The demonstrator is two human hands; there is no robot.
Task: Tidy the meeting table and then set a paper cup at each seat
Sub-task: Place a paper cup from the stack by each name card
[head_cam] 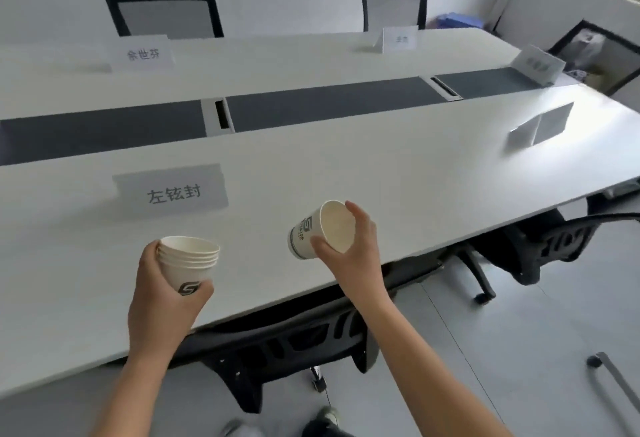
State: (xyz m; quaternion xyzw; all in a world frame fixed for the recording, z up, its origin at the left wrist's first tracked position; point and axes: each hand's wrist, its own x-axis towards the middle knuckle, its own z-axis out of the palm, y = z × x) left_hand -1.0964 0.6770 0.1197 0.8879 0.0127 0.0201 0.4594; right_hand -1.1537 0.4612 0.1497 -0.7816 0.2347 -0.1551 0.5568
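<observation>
So on the left, the left hand [162, 294] is wrapped round a stack of paper cups [189, 263], upright, held above the near edge of the white table [381, 173]; I count about four rims, but the bottom of the stack is hidden behind the fingers; just past it a near name card [171, 192] stands on the tabletop with readable print, and way across there's a far name card [142, 53] in front of a mesh chair [164, 15] whose lower half is cut off by the table; a dark centre strip [332, 104] runs the table's length; moving right, the right hand [349, 249] pinches a single cup [318, 232] by its rim, thumb below and fingers on top, the cup tipped on its side in the air with its mouth facing the camera, not touching the table; a black chair [294, 339] is tucked under the edge below, mostly hidden; further right, a small card [398, 39] and an end card [538, 65] are too blurry to read; a folded card [540, 126] shows only its blank back.
</observation>
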